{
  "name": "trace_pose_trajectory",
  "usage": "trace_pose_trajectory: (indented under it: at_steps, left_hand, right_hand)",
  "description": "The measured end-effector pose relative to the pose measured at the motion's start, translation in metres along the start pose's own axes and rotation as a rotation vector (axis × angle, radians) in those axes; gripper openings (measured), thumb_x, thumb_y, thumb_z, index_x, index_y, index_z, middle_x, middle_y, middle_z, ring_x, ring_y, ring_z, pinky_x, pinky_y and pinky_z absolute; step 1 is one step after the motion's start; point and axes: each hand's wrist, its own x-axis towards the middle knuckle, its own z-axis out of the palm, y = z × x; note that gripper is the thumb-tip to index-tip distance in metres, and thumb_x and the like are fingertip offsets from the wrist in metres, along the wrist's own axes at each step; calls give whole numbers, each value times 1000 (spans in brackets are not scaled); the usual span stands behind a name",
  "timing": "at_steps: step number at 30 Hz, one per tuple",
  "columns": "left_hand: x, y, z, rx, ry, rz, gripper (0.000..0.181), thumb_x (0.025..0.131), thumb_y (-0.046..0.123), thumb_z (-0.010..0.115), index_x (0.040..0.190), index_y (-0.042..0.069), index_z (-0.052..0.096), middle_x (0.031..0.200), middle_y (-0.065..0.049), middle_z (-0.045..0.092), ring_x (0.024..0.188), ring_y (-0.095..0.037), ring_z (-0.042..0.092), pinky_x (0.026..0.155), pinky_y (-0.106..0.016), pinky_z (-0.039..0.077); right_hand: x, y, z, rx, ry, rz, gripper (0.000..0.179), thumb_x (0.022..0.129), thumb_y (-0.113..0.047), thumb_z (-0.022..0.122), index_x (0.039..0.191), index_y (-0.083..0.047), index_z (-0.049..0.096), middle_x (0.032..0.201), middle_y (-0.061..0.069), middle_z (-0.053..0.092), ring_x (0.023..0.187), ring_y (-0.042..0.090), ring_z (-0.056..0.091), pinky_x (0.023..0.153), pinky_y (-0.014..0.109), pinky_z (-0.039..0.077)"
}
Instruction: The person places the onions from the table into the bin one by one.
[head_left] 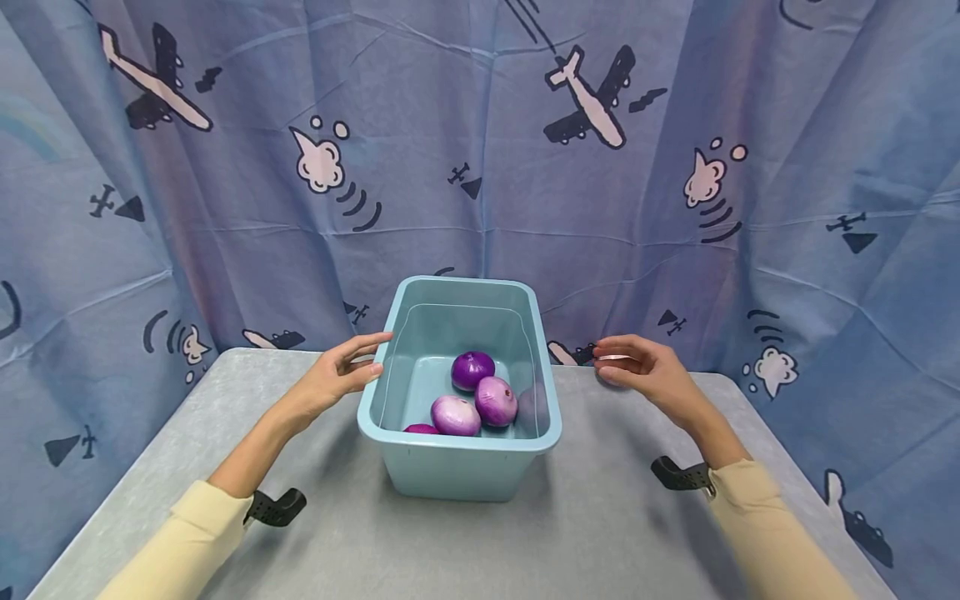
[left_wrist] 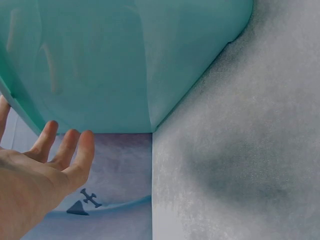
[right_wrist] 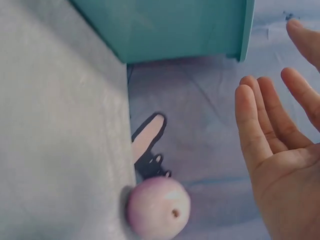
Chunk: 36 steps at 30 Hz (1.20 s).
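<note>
A light blue plastic bin (head_left: pixel 465 471) stands on the table with several purple onions inside, among them a dark one (head_left: pixel 472 371) and a paler one (head_left: pixel 455 416). My left hand (head_left: pixel 330 383) is at the bin's left rim, its fingertips at or very near the edge; whether they touch cannot be told. To the right of the bin, my right hand (head_left: pixel 652 375) hovers over the table with loosely bent fingers and holds nothing. A pale purple onion (right_wrist: pixel 159 207) lies on the table near that hand in the right wrist view; the hand mostly hides it from the head view.
The grey table (head_left: pixel 600 517) ends at the back against a blue curtain (head_left: pixel 480 150) printed with airplanes and clouds. Black bands (head_left: pixel 276 507) are strapped at both wrists, below cream sleeves (head_left: pixel 187 542).
</note>
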Motion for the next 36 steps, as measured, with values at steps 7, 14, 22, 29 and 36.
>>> trace_pose_trajectory:
  at_steps: [7,14,22,29,36]
  left_hand:
    - [0,-2,0,-2,1,-6,57,101,25,65,154,17,46,152,-17,43,131,-36,50,99,-54,48]
    - [1,-1,0,-4,-1,3,57,101,24,65,154,16,46,152,-17,43,131,-35,51,99,-53,48]
    - [0,-1,0,0,0,4,56,102,24,65,154,16,46,152,-18,43,131,-36,51,99,-53,48]
    - [1,-2,0,5,-3,1,56,102,25,65,154,17,46,152,-18,44,130,-36,51,97,-53,48]
    - [0,0,1,5,-1,0,56,101,25,65,154,18,46,151,-17,45,129,-35,52,97,-54,48]
  right_hand:
    - [-9,16,-7,-53,19,60,50,97,-19,74,138,4,56,134,27,57,111,15,65,89,24,52]
    - [-16,24,-13,-96,75,101,52,97,-23,73,138,3,56,134,21,59,110,9,63,88,19,50]
    - [-26,46,-28,-161,141,143,53,99,-29,71,139,1,55,135,22,58,109,7,62,86,17,49]
    - [-34,62,-41,-238,184,203,60,98,-37,70,143,-2,51,138,21,55,113,15,60,84,14,47]
    - [-30,77,-50,-250,178,193,65,96,-34,73,146,0,47,141,27,51,121,37,57,80,13,48]
